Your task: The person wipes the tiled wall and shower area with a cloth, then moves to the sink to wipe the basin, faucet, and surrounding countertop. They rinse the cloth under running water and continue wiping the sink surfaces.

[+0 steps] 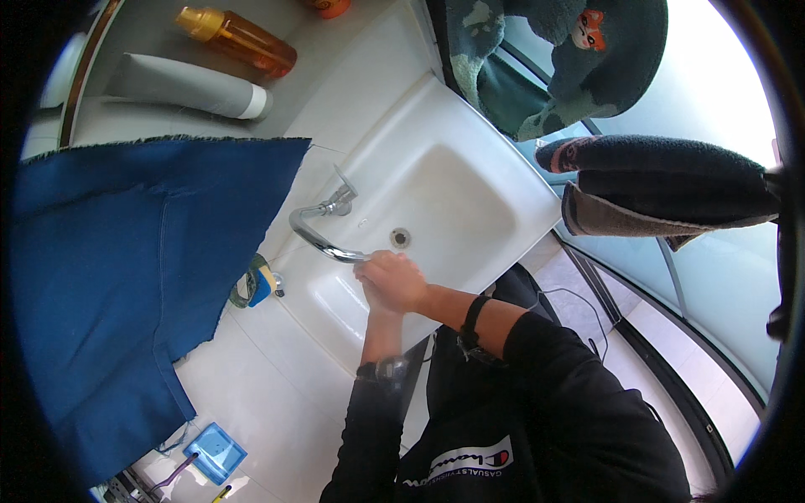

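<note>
Both my hands meet over the white washbasin (pixel 470 197), just below the spout end of the chrome faucet (pixel 314 237). My right hand (pixel 404 281) lies on top, its fingers bent closely around my left hand (pixel 367 289). The left hand is mostly covered, so its fingers do not show, and the area is slightly blurred. Whether water runs from the spout I cannot make out. A dark band (pixel 475 323) circles my right wrist, and a bracelet or watch (pixel 384 370) sits on the left one. Inside the basin, the round drain (pixel 400 239) is uncovered.
Blue cloth (pixel 101 293) hangs at the left. Above it, an amber bottle (pixel 251 46) and a grey tube (pixel 180 86) lie on a shelf. Towels (pixel 662 193) hang at the right beside glass panels. A blue-yellow sponge (pixel 264 281) is near the faucet; a blue dish (pixel 215 453) sits lower left.
</note>
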`<state>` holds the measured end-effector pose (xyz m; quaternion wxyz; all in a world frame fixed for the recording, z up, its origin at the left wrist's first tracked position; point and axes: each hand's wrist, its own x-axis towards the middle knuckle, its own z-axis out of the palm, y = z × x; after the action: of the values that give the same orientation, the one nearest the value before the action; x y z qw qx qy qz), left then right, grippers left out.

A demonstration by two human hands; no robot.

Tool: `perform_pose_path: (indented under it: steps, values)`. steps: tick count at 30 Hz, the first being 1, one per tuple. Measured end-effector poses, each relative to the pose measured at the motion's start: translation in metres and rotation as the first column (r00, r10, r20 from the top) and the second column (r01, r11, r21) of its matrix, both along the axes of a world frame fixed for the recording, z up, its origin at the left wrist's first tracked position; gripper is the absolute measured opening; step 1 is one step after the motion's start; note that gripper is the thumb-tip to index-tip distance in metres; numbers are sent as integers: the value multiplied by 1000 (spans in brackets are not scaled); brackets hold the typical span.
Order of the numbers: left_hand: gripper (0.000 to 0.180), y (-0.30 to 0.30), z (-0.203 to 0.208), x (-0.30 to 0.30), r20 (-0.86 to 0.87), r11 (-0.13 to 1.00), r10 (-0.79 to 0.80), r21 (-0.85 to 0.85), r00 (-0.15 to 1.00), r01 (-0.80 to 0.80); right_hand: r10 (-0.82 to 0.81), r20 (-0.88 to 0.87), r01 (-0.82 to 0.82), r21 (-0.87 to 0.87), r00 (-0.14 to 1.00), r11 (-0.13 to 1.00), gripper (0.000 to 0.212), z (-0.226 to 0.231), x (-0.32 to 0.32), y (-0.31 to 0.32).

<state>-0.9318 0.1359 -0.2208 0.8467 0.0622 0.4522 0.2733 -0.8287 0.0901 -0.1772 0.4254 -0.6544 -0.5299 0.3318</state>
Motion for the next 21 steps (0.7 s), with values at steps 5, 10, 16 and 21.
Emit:
perform_pose_path:
  steps: [5,10,16,21]
  values:
    - [49,3,-2,-3,-48,1000,-21,10,999,22,-155,-34,149,-135,987,979,15,12,-18,11]
    - [47,-2,-6,-3,-76,1000,-26,15,997,27,-201,-170,186,-100,965,978,15,16,-14,17]
    - [46,-7,-12,0,-109,1000,-13,21,994,15,-222,-251,127,-344,942,930,15,20,-10,17]
    - [46,-11,-20,5,-171,998,-7,53,985,17,-234,-297,101,-403,926,910,17,15,-8,20]
